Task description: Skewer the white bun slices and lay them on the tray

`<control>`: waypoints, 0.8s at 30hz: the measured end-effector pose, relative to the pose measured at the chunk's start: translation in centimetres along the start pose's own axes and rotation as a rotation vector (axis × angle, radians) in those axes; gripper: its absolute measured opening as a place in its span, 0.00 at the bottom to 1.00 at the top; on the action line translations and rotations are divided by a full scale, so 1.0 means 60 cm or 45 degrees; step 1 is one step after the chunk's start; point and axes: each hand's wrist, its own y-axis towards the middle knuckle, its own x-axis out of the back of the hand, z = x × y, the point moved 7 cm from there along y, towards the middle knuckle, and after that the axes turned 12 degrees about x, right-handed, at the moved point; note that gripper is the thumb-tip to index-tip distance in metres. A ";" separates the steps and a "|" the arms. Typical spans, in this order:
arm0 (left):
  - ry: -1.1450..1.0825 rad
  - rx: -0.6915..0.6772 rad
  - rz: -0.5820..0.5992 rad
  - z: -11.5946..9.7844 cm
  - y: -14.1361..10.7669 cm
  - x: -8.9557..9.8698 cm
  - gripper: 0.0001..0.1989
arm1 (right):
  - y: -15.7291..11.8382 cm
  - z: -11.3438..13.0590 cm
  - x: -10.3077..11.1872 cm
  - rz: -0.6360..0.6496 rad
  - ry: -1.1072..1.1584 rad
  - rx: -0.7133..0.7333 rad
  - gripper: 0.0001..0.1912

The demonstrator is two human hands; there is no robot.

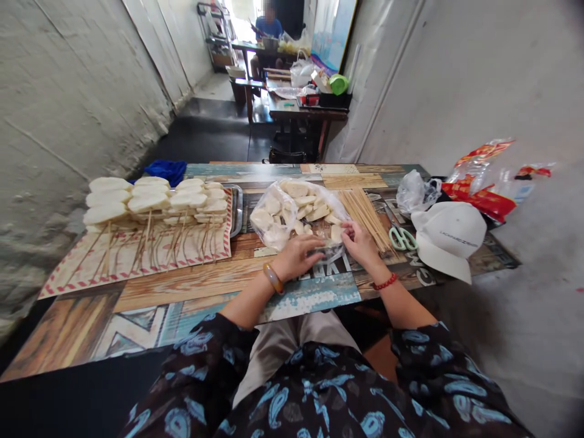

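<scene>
In the head view, a clear plastic bag lies spread open on the table with pale, flat white slices inside. My left hand rests over the bag's near edge, fingers stretched out and palm down. At the bag's right near corner, my right hand has its thumb and fingers pinched on the plastic, close beside one slice. A bundle of thin wooden skewers lies just beyond and right of that hand. On the left, skewered slices are stacked in rows, their sticks pointing toward me.
Red-striped paper and a metal tray lie beneath the stacks. Green-handled scissors, a white cap and red plastic packaging are at the right. Farther back, a person sits behind another table.
</scene>
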 end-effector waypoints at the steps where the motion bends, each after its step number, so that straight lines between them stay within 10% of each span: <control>1: -0.078 0.079 -0.096 0.010 0.003 0.017 0.11 | 0.004 -0.003 -0.007 -0.014 0.020 -0.005 0.14; 7: -0.492 0.637 -0.716 0.100 -0.011 0.118 0.14 | 0.012 0.008 -0.023 -0.068 0.108 0.031 0.11; 12: -1.022 0.907 -0.980 0.159 -0.030 0.146 0.20 | 0.007 0.025 0.033 -0.104 0.058 0.122 0.09; 17: -1.261 0.949 -0.996 0.163 -0.027 0.129 0.20 | 0.023 -0.020 0.090 -0.125 -0.292 0.036 0.15; 24: -1.231 0.933 -0.874 0.147 -0.019 0.100 0.18 | 0.043 -0.098 0.076 0.219 -0.707 -0.264 0.29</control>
